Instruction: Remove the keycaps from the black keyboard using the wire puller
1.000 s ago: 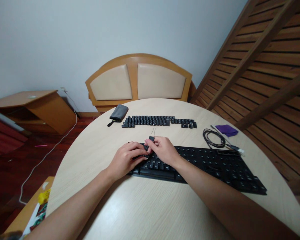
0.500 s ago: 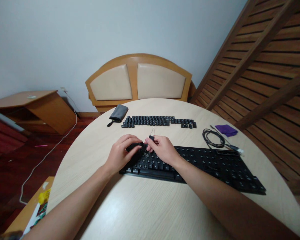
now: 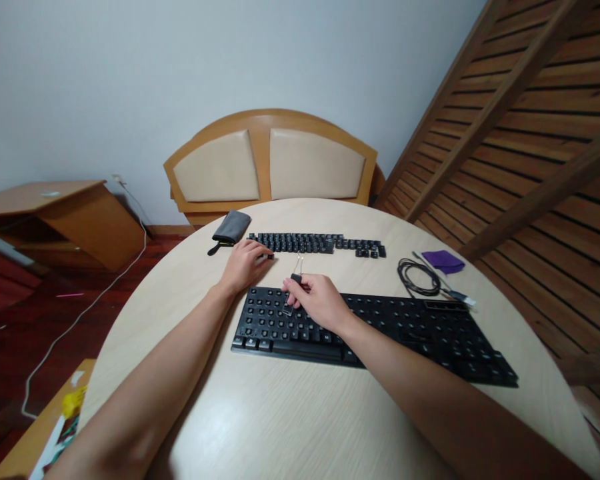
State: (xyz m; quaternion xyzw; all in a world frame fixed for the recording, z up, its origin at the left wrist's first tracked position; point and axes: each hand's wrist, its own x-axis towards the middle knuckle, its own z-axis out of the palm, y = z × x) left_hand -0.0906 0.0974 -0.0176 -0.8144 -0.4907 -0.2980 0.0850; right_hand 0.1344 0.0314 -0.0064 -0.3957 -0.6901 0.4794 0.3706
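A black keyboard (image 3: 410,333) lies across the round table (image 3: 290,413), with many of its keycaps off. The loose keycaps (image 3: 320,243) sit in rows beyond it. My right hand (image 3: 317,300) rests over the keyboard's left part, pinching a small black binder clip (image 3: 295,280) with wire handles. My left hand (image 3: 245,263) has reached to the left end of the keycap rows, its fingers curled down onto the caps; what they hold, if anything, is hidden.
A grey pouch (image 3: 230,228) lies left of the keycap rows. A coiled black cable (image 3: 420,277) and a purple cloth (image 3: 443,260) lie at the right. A padded wooden chair back (image 3: 270,163) stands behind the table, and a white cord runs over the floor at left.
My left hand left the keyboard's upper left corner and moved forward to the keycap rows. My right hand stayed over the keyboard, still holding the clip.
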